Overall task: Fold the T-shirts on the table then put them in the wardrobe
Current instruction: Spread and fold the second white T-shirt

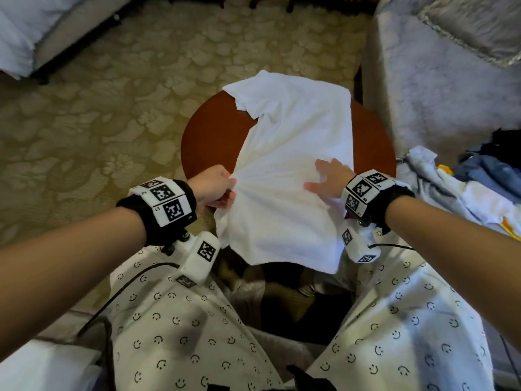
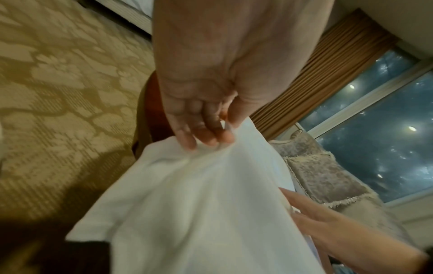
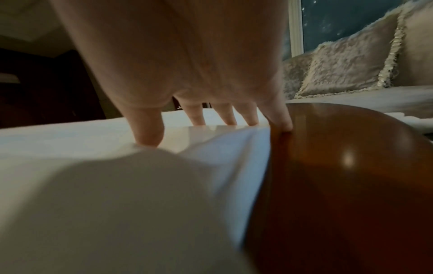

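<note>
Now white T-shirt [image 1: 290, 170] on round table [image 1: 208, 136]; left hand [image 1: 215, 186] pinches left edge, right hand [image 1: 328, 179] presses flat, fingers spread.

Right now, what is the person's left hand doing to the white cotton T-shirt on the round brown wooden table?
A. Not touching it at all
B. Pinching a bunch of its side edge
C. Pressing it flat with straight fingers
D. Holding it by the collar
B: the left hand has its fingers curled round a gathered bunch of the white cotton T-shirt at its side edge, while the right hand lies spread flat on it over the round brown wooden table.
</note>
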The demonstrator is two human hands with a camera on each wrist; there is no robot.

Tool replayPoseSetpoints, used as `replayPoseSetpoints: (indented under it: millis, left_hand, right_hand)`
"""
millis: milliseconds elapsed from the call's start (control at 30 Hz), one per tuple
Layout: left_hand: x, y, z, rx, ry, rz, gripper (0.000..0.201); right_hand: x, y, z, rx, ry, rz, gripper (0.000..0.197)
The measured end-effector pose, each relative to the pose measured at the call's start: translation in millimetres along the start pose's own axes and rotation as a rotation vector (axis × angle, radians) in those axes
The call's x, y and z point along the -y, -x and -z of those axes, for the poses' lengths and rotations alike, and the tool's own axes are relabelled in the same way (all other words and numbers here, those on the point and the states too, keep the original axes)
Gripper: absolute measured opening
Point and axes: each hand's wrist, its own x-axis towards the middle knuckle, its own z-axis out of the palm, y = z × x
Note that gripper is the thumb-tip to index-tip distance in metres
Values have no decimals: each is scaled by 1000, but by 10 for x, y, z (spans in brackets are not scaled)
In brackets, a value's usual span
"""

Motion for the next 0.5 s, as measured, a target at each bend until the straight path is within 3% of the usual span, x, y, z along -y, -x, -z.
replayPoseSetpoints:
  millis: [100, 233, 400, 433, 500]
  left_hand:
    - [-3, -18, -11, 15, 19, 6, 19]
    - [-18, -55, -61, 45, 43, 3, 18]
    - [16, -130, -48, 71, 38, 29, 16]
    - [36, -140, -32, 103, 19, 35, 14]
    - [62, -146, -9, 156, -18, 66, 30]
  right_hand:
    - [-31, -33, -14, -97, -34, -80, 61]
    - [-82, -84, 128, -201, -284, -323, 63]
    - [-280, -88, 192, -48, -672, -337, 49]
    - [-300, -69, 182, -6, -717, -360, 43]
    - [-265, -22, 189, 110, -765, -385, 15]
